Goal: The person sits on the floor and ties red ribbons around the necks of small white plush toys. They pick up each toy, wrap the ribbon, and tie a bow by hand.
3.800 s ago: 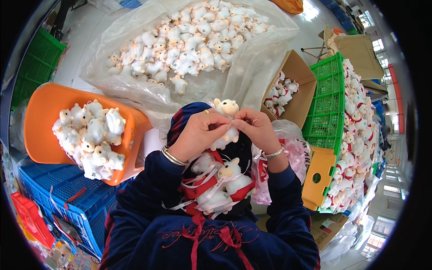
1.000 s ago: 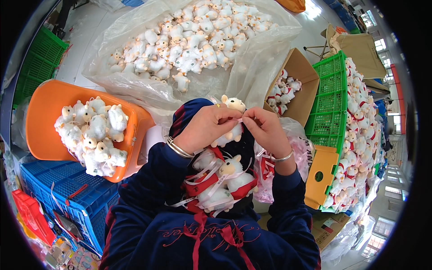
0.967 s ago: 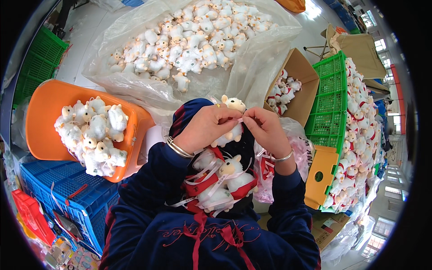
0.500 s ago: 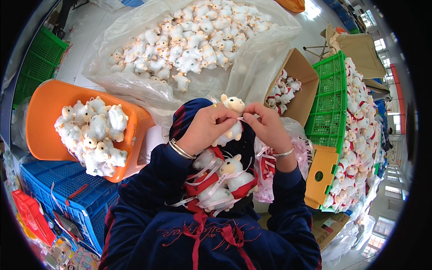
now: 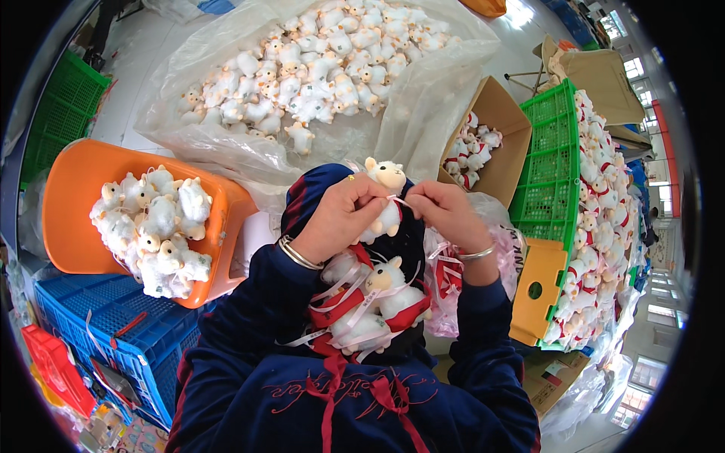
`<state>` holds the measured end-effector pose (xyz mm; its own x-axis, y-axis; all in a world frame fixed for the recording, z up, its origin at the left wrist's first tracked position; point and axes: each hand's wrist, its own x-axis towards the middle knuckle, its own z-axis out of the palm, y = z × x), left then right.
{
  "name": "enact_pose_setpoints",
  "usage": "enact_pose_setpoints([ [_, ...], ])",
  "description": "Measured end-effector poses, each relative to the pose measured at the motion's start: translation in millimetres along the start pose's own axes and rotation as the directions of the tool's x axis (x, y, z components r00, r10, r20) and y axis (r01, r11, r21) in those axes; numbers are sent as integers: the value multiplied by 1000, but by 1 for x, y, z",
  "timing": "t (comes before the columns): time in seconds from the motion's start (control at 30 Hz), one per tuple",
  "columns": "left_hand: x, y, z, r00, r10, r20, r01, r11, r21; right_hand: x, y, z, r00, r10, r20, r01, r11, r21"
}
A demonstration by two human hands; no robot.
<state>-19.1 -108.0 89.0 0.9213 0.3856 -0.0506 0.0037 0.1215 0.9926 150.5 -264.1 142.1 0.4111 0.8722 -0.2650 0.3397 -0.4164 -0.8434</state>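
A small white plush lamb (image 5: 387, 176) with a cream face stands upright between my hands, over my lap. At its neck is a thin pale pink ribbon (image 5: 401, 201). My left hand (image 5: 341, 217) is closed in a pinch on the ribbon beside the neck, its fingers against the toy. With finger and thumb, my right hand (image 5: 451, 217) grips the ribbon's other end, a little apart from the toy. Below, more plush lambs (image 5: 393, 298) with red cloth and loose pale ribbons lie in my lap. My left hand hides part of the held toy.
An orange plastic chair (image 5: 72, 219) holding plush lambs stands at left, above a blue crate (image 5: 106, 302). Ahead, a clear plastic sheet (image 5: 423, 113) carries a large pile of them. At right are a cardboard box (image 5: 506, 124) and a green crate (image 5: 547, 162) with red-trimmed toys.
My right hand has drawn slightly away from my left, and a short stretch of ribbon now shows between them. The view has shifted a little.
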Motion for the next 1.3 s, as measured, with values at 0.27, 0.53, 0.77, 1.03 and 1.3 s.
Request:
enact_pose_setpoints([
  [0.27, 1, -1, -1, 1000, -13, -9, 13, 1000, -8, -23, 15, -47, 989, -149, -17, 145, 929, 340],
  [0.53, 3, -10, -3, 999, 36, -5, -36, 999, 7, 0, 12, -7, 976, 191, 102, -216, 887, 407],
  [0.77, 3, -10, -2, 999, 51, -11, -51, 999, 18, 2, 8, 3, 969, 90, 231, -190, 870, 456],
  [1.03, 4, -1, 3, 997, 57, -55, -58, 998, -7, 3, 1, 14, 998, -28, 55, -2, 871, 492],
  [1.3, 4, -7, 3, 997, -16, -74, 13, 999, -44, 1, -5, 31, 989, 0, -148, 58, 919, 390],
])
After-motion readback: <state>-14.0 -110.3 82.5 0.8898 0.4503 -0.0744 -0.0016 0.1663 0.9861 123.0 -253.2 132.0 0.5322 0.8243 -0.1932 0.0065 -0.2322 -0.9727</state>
